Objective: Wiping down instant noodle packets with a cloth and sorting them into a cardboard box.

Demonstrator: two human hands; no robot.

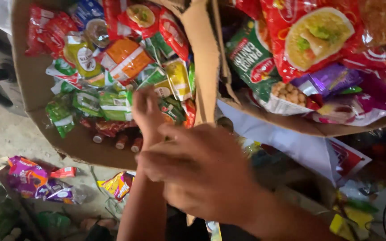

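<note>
My left hand (146, 111) reaches up into an open cardboard box (32, 76) full of small snack packets. Its fingertips rest among green packets (115, 105) and a yellow packet (177, 78). Whether it grips one is hidden by the fingers. My right hand (199, 174) is blurred and closer to the camera, just over my left wrist. Its fingers are curled and nothing shows in them. Small brown bottles (122, 142) lie at the box's lower edge, just left of my left wrist.
A second cardboard box (318, 127) at the right holds large red noodle packets (318, 35) and purple packets (331, 78). On the dusty floor at the lower left lie purple packets (32, 178) and a yellow wrapper (119, 185). Clutter and a white sheet (291, 143) fill the lower right.
</note>
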